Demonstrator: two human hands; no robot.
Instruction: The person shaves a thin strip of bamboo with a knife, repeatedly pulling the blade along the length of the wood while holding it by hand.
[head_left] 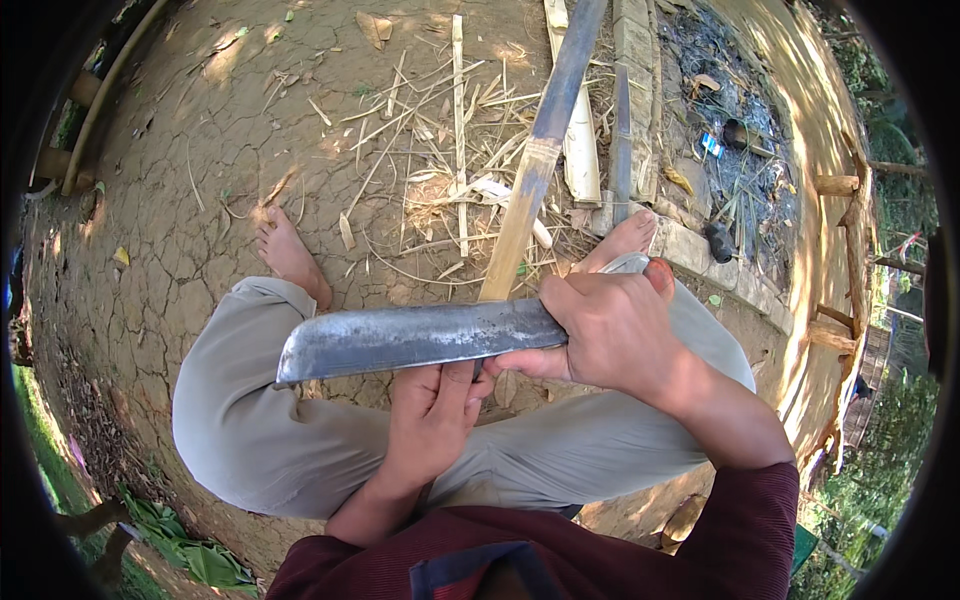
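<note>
My right hand (625,325) is wrapped round the handle of a machete (420,335). Its broad dark blade lies crosswise in front of me, tip to the left, worn bright along parts of its face. A long bamboo strip (540,160), dark at the far part and pale tan nearer me, runs from the far side down to the blade, which covers its near end. Just on my side of the blade, my left hand (430,415) is closed, its fingers pinching the strip's near end, mostly hidden. My right fingertips come close to the left ones.
Pale shavings and split strips (460,140) litter the cracked earth ahead. Another bamboo piece (622,130) leans by a brick edging (690,240), with ash and charred debris (735,130) beyond. My bare left foot (290,255) rests on the ground. A wooden rail fence (850,260) stands right.
</note>
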